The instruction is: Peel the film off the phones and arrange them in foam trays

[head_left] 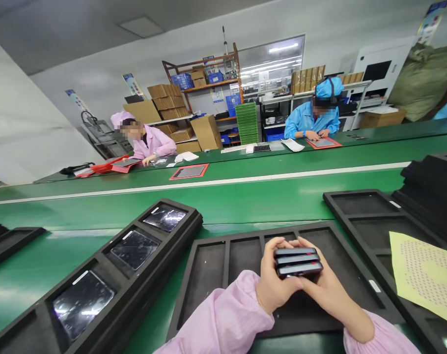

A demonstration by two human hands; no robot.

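Both my hands hold a small stack of three flat black devices [297, 261] above an empty black foam tray [216, 260] in front of me. My left hand [273, 280] wraps the stack from the left, fingers curled over its top edge. From below and the right, my right hand [324, 290] cups it. Both sleeves are pink. To my left, a long black tray [109, 300] holds three bagged glossy devices [134, 249] in its slots.
At my right are an empty black tray [367, 216], a yellow dotted sheet [426, 275] and a pile of black trays [433, 191]. A green conveyor belt [223, 196] runs across. Beyond it sit a person in pink [144, 140] and a person in blue [314, 118].
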